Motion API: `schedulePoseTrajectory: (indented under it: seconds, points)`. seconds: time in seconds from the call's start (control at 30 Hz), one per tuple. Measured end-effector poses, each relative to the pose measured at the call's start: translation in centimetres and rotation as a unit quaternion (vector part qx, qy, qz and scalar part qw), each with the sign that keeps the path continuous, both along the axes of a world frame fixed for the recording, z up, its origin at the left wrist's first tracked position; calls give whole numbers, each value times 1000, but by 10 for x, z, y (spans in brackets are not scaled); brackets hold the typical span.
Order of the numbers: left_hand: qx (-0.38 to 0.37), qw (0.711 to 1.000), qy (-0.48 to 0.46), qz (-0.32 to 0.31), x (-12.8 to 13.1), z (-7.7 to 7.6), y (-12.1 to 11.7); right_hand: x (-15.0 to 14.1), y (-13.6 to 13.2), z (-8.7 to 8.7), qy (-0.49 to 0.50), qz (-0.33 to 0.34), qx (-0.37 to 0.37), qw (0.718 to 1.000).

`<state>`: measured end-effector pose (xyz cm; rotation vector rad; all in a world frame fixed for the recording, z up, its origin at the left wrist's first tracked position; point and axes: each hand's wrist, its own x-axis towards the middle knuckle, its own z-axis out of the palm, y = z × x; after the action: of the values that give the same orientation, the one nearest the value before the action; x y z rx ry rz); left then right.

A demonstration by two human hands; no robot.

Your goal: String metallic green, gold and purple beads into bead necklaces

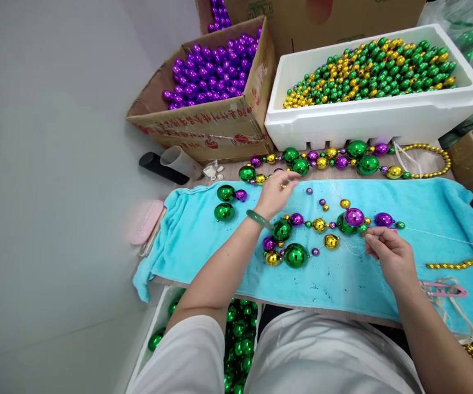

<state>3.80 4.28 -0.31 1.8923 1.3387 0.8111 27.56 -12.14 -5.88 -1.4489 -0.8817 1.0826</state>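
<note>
My right hand point(392, 253) pinches a small green bead point(363, 229) between thumb and fingertips. A purple bead point(354, 217) sits against that small bead, over a large green bead partly hidden behind it. A gold bead point(345, 203) lies just above, where a thin clear string runs upward. My left hand point(276, 192), with a green bangle point(260, 219) at its wrist, hovers at the towel's far edge, thumb and fingers apart and nothing visible between them. Below it, a curved strand of green, purple and gold beads point(296, 255) rests on the blue towel point(203, 257).
A finished-looking bead necklace point(356, 149) lies behind the towel. At the back stand a cardboard box point(203, 123) of purple beads and a white foam box point(368, 117) of mixed beads. Pink thread snips point(452, 289) and a gold bead strand point(460, 265) lie at right.
</note>
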Motion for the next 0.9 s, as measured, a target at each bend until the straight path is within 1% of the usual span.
schedulePoseTrajectory:
  seconds: [0.03, 0.07, 0.13, 0.17, 0.27, 0.33, 0.4, 0.43, 0.47, 0.5, 0.53, 0.57, 0.6, 0.63, 0.67, 0.7, 0.73, 0.77, 0.83, 0.9]
  points:
    - [37, 996, 73, 19, -11, -4, 10, 0, 0, 0, 0, -1, 0, 1000]
    - [53, 988, 144, 24, -22, -8, 20, 1, 0, 1, 0, -1, 1, 1000]
    - [53, 967, 247, 8, -39, -17, 33, 1, 0, 1, 3, -1, 0, 1000]
    - [46, 959, 278, -4, -45, -22, 36, 0, 1, 1, 5, -1, -1, 1000]
    - [25, 952, 303, -17, -52, -34, 36, 0, 1, 0, 6, 2, -5, 1000]
    - [15, 960, 281, 8, -52, -37, 31, -2, 0, -1, 3, 8, -5, 1000]
    - [7, 976, 208, 58, -51, -37, 24, -4, -1, -1, -3, 18, -4, 1000]
    - [-7, 986, 142, 85, -49, -34, 19, -5, -2, 0, -5, 26, -3, 1000]
    - [-37, 992, 54, 108, -47, -31, 13, -8, -3, 1, -6, 35, -2, 999]
    - [-86, 988, -52, 120, -45, -26, 5, -10, -4, 1, -5, 44, 0, 999]
    - [-147, 968, -164, 121, -42, -20, -3, -14, -5, 3, -3, 52, 1, 999]
    - [-211, 932, -271, 114, -38, -14, -11, -17, -6, 4, -2, 60, 2, 998]
    - [-266, 887, -362, 105, -34, -8, -20, -21, -7, 5, -2, 68, 3, 998]
    - [-309, 842, -432, 96, -29, -2, -28, -24, -8, 6, -3, 76, 3, 997]
    - [-338, 803, -482, 93, -25, 3, -36, -27, -8, 7, -4, 83, 3, 997]
    - [-356, 773, -516, 96, -20, 7, -43, -30, -9, 8, -6, 89, 2, 996]
    - [-367, 752, -539, 101, -16, 11, -48, -32, -10, 9, -8, 95, 1, 995]
    - [-372, 737, -554, 108, -13, 13, -52, -33, -10, 9, -11, 99, 0, 995]
    - [-371, 719, -575, 123, -8, 15, -56, -34, -11, 9, -19, 104, -2, 994]
    - [-365, 710, -588, 134, -5, 15, -57, -33, -12, 10, -24, 101, -1, 995]
